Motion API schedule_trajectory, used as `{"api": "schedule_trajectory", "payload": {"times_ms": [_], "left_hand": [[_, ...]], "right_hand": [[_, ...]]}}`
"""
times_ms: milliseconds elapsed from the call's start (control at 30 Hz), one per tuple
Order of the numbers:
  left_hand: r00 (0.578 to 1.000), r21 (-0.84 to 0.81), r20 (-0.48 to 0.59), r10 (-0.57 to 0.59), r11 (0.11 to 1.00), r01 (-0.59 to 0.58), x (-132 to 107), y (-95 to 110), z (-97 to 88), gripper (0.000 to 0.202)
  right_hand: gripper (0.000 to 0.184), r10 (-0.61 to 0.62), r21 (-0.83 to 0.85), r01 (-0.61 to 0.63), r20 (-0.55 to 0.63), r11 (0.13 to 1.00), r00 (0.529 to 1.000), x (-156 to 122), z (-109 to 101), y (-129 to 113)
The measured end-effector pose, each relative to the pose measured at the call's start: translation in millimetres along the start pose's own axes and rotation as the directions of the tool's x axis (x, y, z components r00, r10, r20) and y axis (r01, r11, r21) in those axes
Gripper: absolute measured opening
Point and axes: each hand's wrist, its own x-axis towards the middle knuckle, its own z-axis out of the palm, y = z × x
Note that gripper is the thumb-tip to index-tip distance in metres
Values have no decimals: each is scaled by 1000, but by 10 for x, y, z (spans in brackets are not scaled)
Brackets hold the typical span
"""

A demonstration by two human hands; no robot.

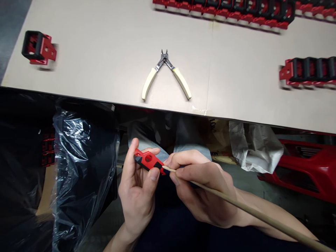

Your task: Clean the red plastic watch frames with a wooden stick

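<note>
Over my lap, my left hand (140, 189) holds a small red and black plastic part (149, 159) between thumb and fingers. A round hole shows in its red face. My right hand (207, 189) pinches a long thin wooden stick (244, 208) close to its pointed tip. That tip meets the right end of the plastic part, near my left thumb. The stick's other end runs down past my right forearm and out of the frame. On the table beyond my hands lies a pair of side cutters (165, 63) with cream handles, spread apart.
Similar red and black parts stand on the table (105, 52): one (39, 48) at left, a row (309, 71) at right, and a long row (225, 10) at the back. Clear plastic sheeting (76, 168) hangs at left. A large red moulding (307, 168) lies below, right.
</note>
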Motion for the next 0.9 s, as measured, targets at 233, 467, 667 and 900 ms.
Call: {"api": "schedule_trajectory", "payload": {"times_ms": [233, 467, 667, 900], "left_hand": [[998, -21, 63, -19, 1000, 20, 19, -5, -39, 52], [999, 1, 39, -5, 1000, 5, 9, -19, -34, 54], [998, -71, 23, -59, 996, 60, 39, -10, -3, 54], [999, -11, 22, -35, 999, 35, 34, -16, -17, 55]], "right_hand": [[41, -42, 7, 42, -15, 999, 999, 13, 22, 25], [31, -19, -24, 18, -49, 1000, 999, 9, 32, 47], [34, 43, 28, -43, 3, 999, 999, -1, -9, 10], [32, -9, -5, 9, 0, 1000, 1000, 26, 15, 26]]}}
